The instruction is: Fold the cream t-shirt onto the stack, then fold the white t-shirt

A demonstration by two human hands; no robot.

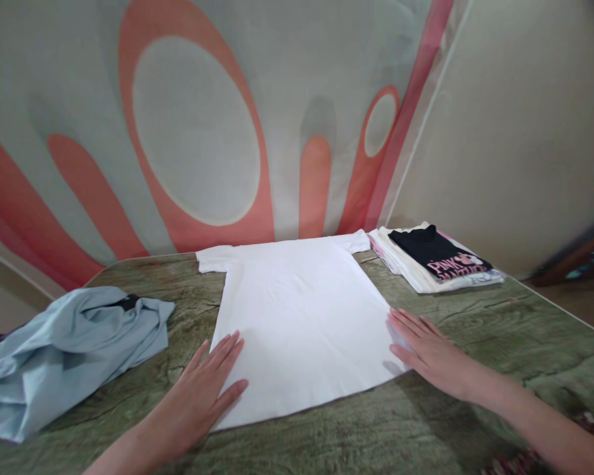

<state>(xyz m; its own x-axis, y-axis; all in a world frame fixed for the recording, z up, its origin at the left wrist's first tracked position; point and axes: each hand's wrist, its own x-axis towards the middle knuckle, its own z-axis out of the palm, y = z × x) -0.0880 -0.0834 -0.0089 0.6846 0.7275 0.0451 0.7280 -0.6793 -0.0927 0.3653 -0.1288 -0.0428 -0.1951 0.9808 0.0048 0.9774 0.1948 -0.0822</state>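
A white T-shirt [301,323] lies spread flat on the table, its two short sleeves at the far side and its hem toward me. My left hand [205,389] rests on the shirt's lower left edge, fingers stretched out and the thumb apart. On the opposite side edge, near the lower right corner, my right hand [428,349] lies with its fingers extended and spread. Neither hand grips the cloth. Faint creases run across the shirt's middle.
Crumpled light blue clothing [79,343] lies on the left of the wood-patterned table [346,435]. At the back right sits a stack of folded clothes [410,274], topped by a black printed shirt [430,247]. A red and grey patterned backdrop [218,227] rises behind the table.
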